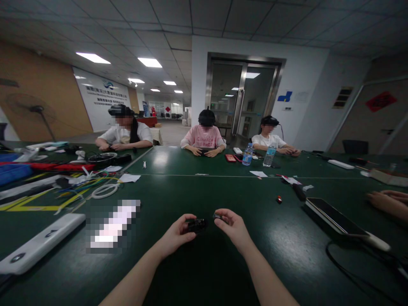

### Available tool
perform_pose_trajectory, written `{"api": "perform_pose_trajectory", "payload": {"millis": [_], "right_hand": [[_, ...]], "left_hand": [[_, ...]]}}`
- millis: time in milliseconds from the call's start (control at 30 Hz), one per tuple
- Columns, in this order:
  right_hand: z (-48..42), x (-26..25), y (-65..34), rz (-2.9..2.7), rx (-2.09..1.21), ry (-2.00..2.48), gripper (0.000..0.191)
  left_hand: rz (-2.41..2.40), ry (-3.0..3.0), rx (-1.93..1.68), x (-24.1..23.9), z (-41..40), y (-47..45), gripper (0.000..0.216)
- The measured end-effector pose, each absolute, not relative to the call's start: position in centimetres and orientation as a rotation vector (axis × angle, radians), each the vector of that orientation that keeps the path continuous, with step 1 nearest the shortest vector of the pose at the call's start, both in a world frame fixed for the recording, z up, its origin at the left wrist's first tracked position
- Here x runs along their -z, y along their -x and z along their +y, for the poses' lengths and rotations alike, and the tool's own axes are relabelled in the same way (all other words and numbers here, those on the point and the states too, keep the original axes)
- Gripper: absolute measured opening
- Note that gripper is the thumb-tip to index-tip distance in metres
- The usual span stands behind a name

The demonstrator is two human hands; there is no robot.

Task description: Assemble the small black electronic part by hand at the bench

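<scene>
Over the near middle of the dark green table [178, 191], my left hand [175, 236] is closed round a small dark device [198, 225], gripped between thumb and fingers. What kind of device it is I cannot make out. A short gap to its right, my right hand [234, 227] pinches a small grey piece [217, 216] between thumb and fingertips. The piece is too small to name, and it is apart from the dark device. Farther off to the right lies a small red and silver object [279, 199].
At left are a white power strip [44, 242], a blurred-out bright screen [115, 225] and coiled white cable [105, 191]. A tablet-like device [336, 216] lies right. Water bottles [247, 155] stand farther back. Three people sit opposite; another person's hands [390, 202] rest at far right.
</scene>
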State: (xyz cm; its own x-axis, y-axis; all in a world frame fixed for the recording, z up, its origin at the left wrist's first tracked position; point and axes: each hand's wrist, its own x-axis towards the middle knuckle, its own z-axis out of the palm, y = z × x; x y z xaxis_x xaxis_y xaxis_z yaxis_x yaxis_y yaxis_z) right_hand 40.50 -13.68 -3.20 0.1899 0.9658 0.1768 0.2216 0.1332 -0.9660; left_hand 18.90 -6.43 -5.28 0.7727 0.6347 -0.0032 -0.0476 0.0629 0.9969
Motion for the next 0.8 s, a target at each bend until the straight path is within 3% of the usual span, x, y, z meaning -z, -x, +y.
{"api": "perform_pose_trajectory", "payload": {"millis": [800], "right_hand": [[-13.9, 3.7, -37.2, -1.564, -0.865, 1.412, 0.023]], "left_hand": [[0.519, -1.45, -0.527, 5.7, -6.3, -18.9, 0.044]]}}
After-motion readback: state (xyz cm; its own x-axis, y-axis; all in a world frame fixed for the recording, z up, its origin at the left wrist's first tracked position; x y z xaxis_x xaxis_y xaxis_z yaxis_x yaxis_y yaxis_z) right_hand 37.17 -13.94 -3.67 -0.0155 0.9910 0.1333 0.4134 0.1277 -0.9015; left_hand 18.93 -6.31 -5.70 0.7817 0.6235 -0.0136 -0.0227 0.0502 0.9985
